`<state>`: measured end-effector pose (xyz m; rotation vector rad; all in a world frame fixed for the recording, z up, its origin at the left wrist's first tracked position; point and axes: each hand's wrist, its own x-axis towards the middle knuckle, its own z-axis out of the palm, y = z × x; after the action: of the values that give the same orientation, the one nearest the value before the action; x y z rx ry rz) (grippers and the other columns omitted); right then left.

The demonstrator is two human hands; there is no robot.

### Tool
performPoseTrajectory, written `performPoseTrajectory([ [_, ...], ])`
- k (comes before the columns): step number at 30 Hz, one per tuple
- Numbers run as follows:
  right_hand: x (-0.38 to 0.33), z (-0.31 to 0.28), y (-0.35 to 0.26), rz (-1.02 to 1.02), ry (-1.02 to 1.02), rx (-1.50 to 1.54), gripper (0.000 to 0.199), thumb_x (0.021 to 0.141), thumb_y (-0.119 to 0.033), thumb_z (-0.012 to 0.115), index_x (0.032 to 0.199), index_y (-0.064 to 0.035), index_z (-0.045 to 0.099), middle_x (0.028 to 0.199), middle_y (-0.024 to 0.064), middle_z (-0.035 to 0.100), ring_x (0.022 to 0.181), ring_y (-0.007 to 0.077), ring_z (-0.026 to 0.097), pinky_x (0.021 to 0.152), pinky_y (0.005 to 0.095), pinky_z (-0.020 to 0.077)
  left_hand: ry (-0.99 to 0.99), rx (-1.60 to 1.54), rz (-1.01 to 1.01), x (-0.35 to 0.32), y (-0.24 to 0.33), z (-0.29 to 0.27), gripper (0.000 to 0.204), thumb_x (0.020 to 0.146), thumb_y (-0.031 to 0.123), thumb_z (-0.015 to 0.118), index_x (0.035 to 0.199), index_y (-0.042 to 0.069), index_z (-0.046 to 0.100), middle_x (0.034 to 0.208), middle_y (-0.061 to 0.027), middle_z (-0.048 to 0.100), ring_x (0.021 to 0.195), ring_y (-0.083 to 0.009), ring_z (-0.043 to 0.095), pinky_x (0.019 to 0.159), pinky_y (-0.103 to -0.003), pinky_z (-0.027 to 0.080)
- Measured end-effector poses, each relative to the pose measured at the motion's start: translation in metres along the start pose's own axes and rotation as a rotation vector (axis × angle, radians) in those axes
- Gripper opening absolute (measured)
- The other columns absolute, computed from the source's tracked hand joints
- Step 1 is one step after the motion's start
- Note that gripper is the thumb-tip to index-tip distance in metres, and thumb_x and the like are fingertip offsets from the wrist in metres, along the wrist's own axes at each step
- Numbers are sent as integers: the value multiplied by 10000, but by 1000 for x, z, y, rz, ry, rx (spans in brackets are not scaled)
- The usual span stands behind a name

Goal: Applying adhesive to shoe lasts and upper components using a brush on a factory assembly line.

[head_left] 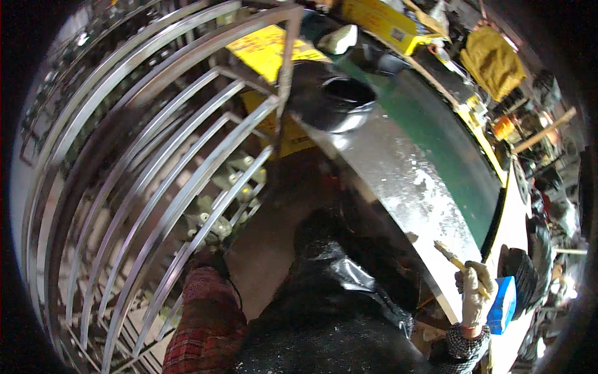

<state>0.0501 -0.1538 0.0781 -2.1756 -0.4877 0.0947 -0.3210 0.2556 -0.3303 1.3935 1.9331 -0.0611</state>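
My right hand (478, 290), in a pale work glove, is closed around a small brush (450, 254) with a light handle. It is over the right edge of the metal-topped bench (405, 181), beside a blue container (502, 305). My left hand (210, 257) is at the lower end of the red plaid sleeve, beside the bars of a metal frame (168, 206). Its fingers are dark and blurred, so I cannot make out whether they touch a bar. The frame's long, bare metal bars fill the left side.
A black bowl (349, 103) stands on the bench's far end. Behind it are a yellow sheet (274, 50) and a yellow box (386, 25). A green strip (430, 137) runs along the bench. Tools, a yellow cloth (493, 62) and a wooden stick (545, 129) clutter the right side.
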Motion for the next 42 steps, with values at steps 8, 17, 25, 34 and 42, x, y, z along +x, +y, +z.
performPoseTrajectory([
  [8, 8, -29, 44, 44, 64, 54, 203, 862, -140, 617, 935, 49, 599, 716, 85, 617, 623, 105, 560, 569, 230, 447, -582, -1205, -3, -51, 15, 58, 631, 846, 433, 562, 1298, 11, 437, 1278, -182, 500, 1165, -305, 506, 987, -465, 381],
  [17, 15, -67, 76, -25, 83, 194, 248, 829, -70, 681, 1026, 62, 608, 902, 120, 652, 798, 150, 626, 722, 258, 511, -1296, -1183, 23, -237, 24, 14, 714, 815, 383, 611, 1352, -10, 350, 1319, -195, 439, 1196, -324, 468, 1042, -505, 338],
  [25, -14, -192, 130, -211, 748, 276, 315, 946, -143, 531, 1191, 53, 557, 1106, 144, 624, 945, 161, 602, 844, 265, 474, -1610, -929, 758, -385, 181, -32, 1106, 612, 490, 787, 1415, -9, 213, 1329, -176, 366, 1175, -330, 448, 1085, -530, 287],
  [34, -36, -299, 205, 57, 733, -194, 276, 883, -290, 624, 848, -18, 656, 621, 20, 560, 564, 92, 491, 532, 255, 395, -1805, -877, 555, -485, 265, 51, 887, 715, 343, 710, 1374, -68, 283, 1264, -260, 455, 1150, -399, 498, 1067, -563, 319],
  [42, -83, -307, 205, 72, 733, -74, 228, 915, -186, 600, 932, 36, 651, 791, 7, 617, 737, 64, 511, 644, 222, 400, -1443, -974, 106, -456, 221, 58, 778, 828, 659, 484, 1163, -43, 512, 955, -228, 622, 746, -321, 642, 564, -413, 554],
])
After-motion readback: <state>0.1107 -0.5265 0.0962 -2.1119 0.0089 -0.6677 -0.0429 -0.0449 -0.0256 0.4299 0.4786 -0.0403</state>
